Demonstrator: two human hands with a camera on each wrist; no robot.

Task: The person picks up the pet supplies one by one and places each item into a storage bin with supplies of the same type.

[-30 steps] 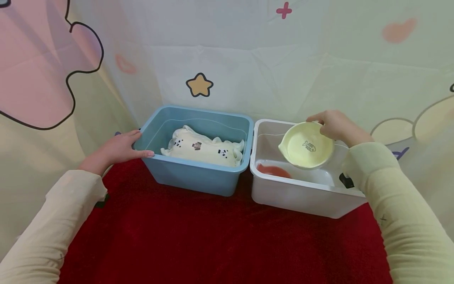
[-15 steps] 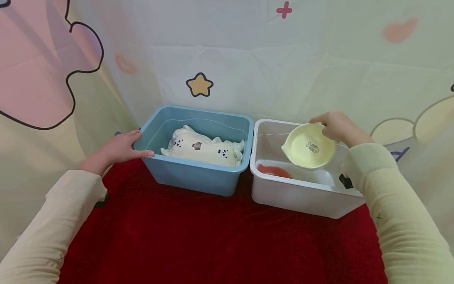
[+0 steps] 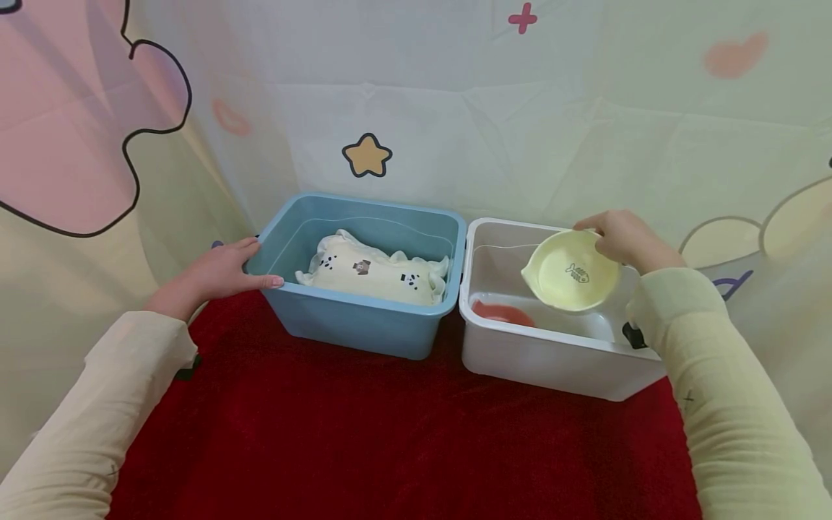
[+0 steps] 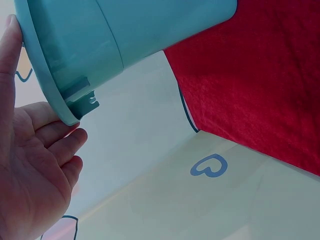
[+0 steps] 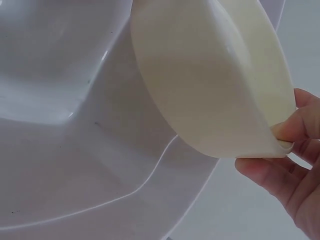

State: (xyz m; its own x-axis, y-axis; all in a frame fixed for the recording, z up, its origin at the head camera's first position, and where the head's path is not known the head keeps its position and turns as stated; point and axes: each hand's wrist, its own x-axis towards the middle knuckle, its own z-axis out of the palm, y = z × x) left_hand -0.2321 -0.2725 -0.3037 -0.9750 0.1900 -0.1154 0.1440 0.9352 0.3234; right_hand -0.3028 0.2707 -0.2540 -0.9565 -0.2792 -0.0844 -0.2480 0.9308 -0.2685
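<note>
My right hand (image 3: 630, 242) pinches the rim of a pale yellow bowl (image 3: 562, 289) with a small pouring lip and a fish-bone drawing inside. In the right wrist view, fingers and thumb grip the bowl's edge. The bowl hangs tilted above a white bin (image 3: 533, 361), its inside facing the head camera. Within that bin lies a reddish object (image 3: 503, 313), partly hidden by the front wall. My left hand (image 3: 217, 273) rests on the left corner of a blue bin (image 3: 351, 328), its thumb over the front rim. A cream frilled cushion (image 3: 377, 278) with animal prints lies in the blue bin.
Both bins stand side by side on a dark red cloth (image 3: 390, 440). Right behind them hangs a pale printed curtain (image 3: 442, 144) with a star and other shapes. It also closes off the left and right sides.
My right hand and the yellow bowl have shifted slightly right and a little down over the white bin. My left hand stays on the blue bin.
</note>
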